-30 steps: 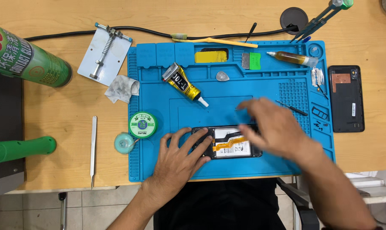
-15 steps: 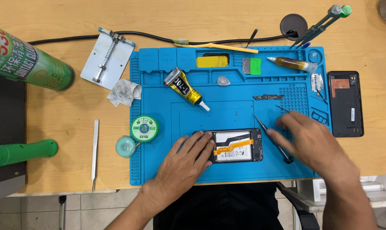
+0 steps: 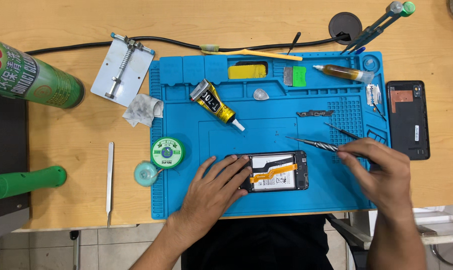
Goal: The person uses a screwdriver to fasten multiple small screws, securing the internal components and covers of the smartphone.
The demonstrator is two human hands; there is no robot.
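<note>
An opened phone [image 3: 276,171] with an orange flex cable lies near the front of the blue work mat [image 3: 266,200]. My left hand [image 3: 214,192] rests flat on the phone's left end, fingers spread. My right hand [image 3: 379,172] is to the right of the phone and grips a slim metal screwdriver [image 3: 312,144], whose tip points left above the phone's top right corner. A small dark metal bracket [image 3: 315,113] lies on the mat above the screwdriver.
A glue tube [image 3: 214,103], pick [image 3: 260,94], yellow block [image 3: 247,71] and syringe [image 3: 342,73] lie on the mat. A phone back cover [image 3: 409,119] is to the right. Solder wick reel [image 3: 167,152], tweezers [image 3: 109,175], board holder [image 3: 122,68] and green spray can [image 3: 29,75] are left.
My right hand moved from over the phone to its right side and picked up the screwdriver, now holding it clear of the mat. My left hand stayed on the phone.
</note>
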